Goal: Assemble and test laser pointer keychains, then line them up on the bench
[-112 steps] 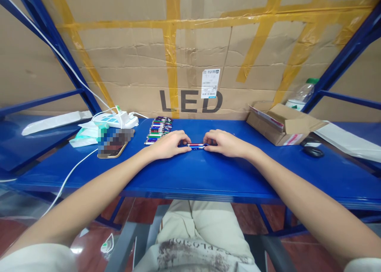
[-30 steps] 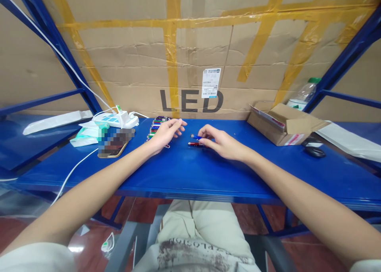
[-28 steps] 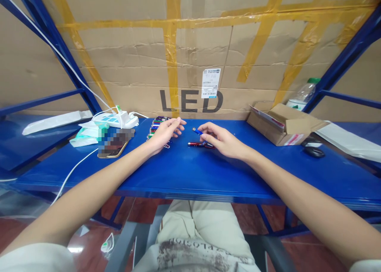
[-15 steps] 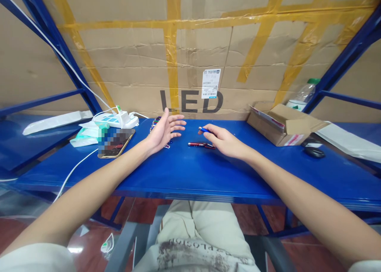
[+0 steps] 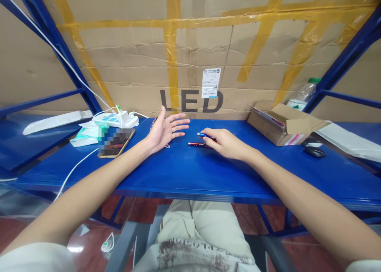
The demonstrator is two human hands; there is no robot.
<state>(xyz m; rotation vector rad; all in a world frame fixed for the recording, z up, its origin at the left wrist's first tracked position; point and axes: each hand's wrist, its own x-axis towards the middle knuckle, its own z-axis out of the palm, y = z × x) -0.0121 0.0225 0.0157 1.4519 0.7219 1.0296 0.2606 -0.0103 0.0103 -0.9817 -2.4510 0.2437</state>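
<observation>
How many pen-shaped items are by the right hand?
2: blue item in the right hand, red item on the table beside it. More are mostly hidden behind the left hand.

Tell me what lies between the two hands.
In the head view: a red pen on the blue table, and the end of a blue pen held in the right hand.

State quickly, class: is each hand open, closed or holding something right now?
Left hand: open and spread, holding nothing.
Right hand: closed, holding the blue pen.
</observation>
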